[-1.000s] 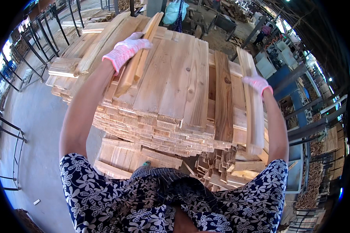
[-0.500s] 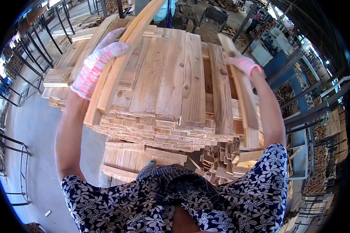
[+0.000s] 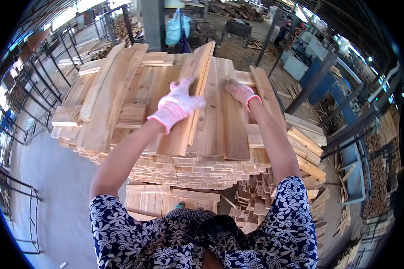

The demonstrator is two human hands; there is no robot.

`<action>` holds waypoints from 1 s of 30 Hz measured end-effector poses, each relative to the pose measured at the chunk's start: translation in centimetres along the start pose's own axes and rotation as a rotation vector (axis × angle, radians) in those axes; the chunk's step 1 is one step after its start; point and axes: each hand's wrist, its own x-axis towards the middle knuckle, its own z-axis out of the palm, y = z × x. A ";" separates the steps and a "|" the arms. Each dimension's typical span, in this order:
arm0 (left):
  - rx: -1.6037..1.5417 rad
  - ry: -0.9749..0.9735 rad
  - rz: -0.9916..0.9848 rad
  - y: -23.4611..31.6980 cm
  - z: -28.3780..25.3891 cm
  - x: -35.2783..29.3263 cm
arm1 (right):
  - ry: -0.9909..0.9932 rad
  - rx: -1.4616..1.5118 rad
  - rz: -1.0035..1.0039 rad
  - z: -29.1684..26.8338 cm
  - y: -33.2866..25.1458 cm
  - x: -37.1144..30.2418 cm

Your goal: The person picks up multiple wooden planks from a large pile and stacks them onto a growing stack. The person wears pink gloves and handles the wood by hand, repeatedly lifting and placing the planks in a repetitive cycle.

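My left hand (image 3: 177, 106), in a pink and white knit glove, is closed around a pale wooden board (image 3: 177, 142) near the middle of the pile. That board is tilted, with its long right edge raised. My right hand (image 3: 242, 93), gloved the same way, has its fingers bent over the far part of another board (image 3: 236, 134); its fingertips are partly hidden. Both boards are over a broad, layered stack of planks (image 3: 184, 172). A wide board (image 3: 121, 101) lies slanted on the stack left of my left hand. One more long board (image 3: 268, 96) lies right of my right hand.
Loose offcuts (image 3: 256, 197) are heaped below the stack's near right side, with thicker wood pieces (image 3: 306, 154) at its right. A lower pile of boards (image 3: 148, 199) is close to me. Metal racks (image 3: 36, 67) line the left, and a grey pillar (image 3: 153, 27) rises behind.
Both hands have come down and closer together: the left moved right, the right moved left. The board my right hand held up is released. A wide board now lies at the left.
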 end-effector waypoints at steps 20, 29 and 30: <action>-1.047 0.010 0.052 -4.6 -1.6 -1.4 | 0.032 0.385 0.046 -4.3 -8.8 -6.7; -1.053 -0.221 0.208 6.2 -1.2 -5.5 | -0.018 1.800 -0.106 -5.6 -13.8 -8.4; -1.039 -0.230 0.224 6.4 -0.2 -4.8 | -0.035 1.778 -0.082 -6.1 -13.3 -8.4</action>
